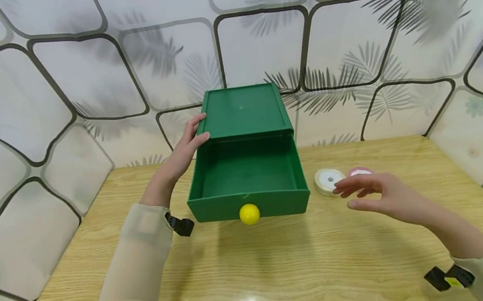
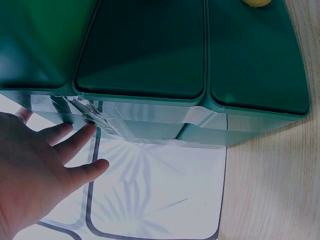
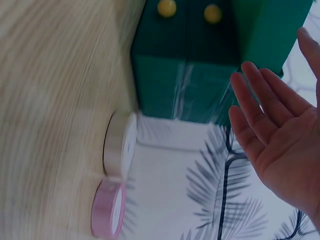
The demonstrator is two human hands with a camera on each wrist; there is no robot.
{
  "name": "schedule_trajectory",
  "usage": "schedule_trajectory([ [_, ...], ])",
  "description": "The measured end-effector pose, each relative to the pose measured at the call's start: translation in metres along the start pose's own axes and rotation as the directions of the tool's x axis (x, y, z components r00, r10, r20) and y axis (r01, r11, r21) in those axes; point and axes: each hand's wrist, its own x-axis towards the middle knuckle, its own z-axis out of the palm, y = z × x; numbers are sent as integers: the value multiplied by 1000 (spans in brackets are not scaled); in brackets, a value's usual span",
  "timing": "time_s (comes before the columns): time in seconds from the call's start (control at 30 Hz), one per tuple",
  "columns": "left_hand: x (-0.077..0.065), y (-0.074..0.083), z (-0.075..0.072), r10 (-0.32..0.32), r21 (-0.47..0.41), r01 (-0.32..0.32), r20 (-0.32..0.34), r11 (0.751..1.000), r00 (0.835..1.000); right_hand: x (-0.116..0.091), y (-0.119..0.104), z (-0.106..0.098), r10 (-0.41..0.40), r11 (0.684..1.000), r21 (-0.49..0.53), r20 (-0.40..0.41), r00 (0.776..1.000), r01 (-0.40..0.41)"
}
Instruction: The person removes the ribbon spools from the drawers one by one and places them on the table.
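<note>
A green drawer cabinet (image 1: 243, 111) stands on the table with its top drawer (image 1: 248, 204) pulled out; the drawer's inside is bare. A yellow ball knob (image 1: 249, 214) sits on the drawer's front. My left hand (image 1: 181, 153) rests on the cabinet's upper left side, fingers spread; clear tape (image 2: 200, 117) runs along that side in the left wrist view. To the right, my right hand (image 1: 389, 197) hovers with relaxed fingers, holding nothing. Near its fingertips lie a cream ribbon spool (image 1: 324, 180) and a pink ribbon spool (image 1: 360, 171), the latter partly hidden by the hand.
The wooden table (image 1: 256, 265) carries the cabinet and both spools. Patterned cloth (image 1: 263, 41) with leaf prints forms a wall behind and at both sides. Two more yellow knobs (image 3: 167, 8) show on the lower drawers in the right wrist view.
</note>
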Motion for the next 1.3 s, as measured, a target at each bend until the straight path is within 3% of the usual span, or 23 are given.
schedule_trajectory([
  [0.23,0,0,0,2,-3,-2,-3,1000,1000,-2,-23,20,-39,992,122,10,999,38],
  [0.37,0,0,0,0,0,0,0,1000,1000,-2,-33,32,-88,974,213,18,996,82],
  [0.5,0,1,0,-2,1,2,-2,1000,1000,-2,-42,46,-83,953,295,50,995,65],
  [0.73,0,0,0,0,-5,0,-5,1000,1000,6,-57,74,-114,948,301,27,993,101],
  [1.0,0,0,0,2,-6,-2,-3,1000,1000,21,-70,99,-60,904,427,57,997,29],
  [1.3,0,0,0,16,-26,-16,5,1000,1000,38,-80,119,22,882,468,67,998,-51],
])
